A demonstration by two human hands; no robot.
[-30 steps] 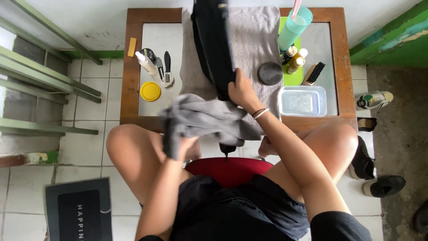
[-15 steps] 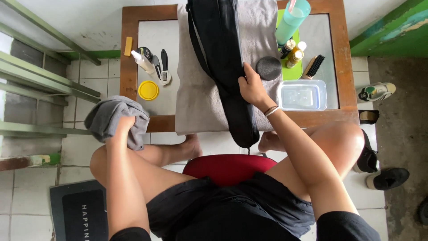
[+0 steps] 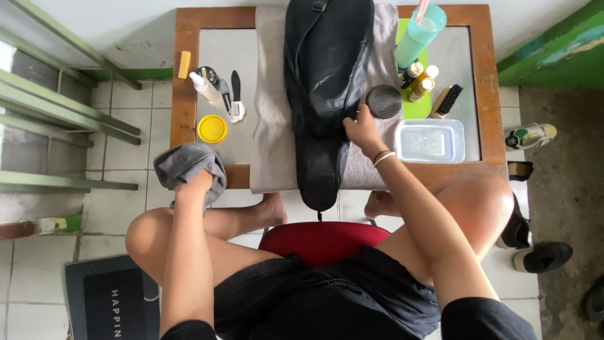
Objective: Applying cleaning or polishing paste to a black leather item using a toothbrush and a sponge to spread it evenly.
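Observation:
A long black bag [image 3: 326, 82] lies lengthwise on a grey towel [image 3: 270, 126] spread over a small wooden table [image 3: 182, 75]. My right hand [image 3: 360, 129] rests on the bag's right edge, fingers curled against the fabric, a bracelet on the wrist. My left hand [image 3: 196, 181] holds a bunched grey cloth [image 3: 185, 165] at the table's front left corner, partly over the edge. The bag's narrow end hangs off the front of the table toward my lap.
A yellow lid [image 3: 212, 128], white bottle [image 3: 207, 90] and small tools sit at the table's left. On the right are a round black sponge [image 3: 384, 101], a teal cup [image 3: 420, 34], small bottles, a brush [image 3: 447, 101] and a clear water tub [image 3: 431, 140]. Shoes lie on the floor.
My left hand carried the grey cloth off the bag, out to the left, then back up to the table's front left corner. My right hand slid farther up along the bag.

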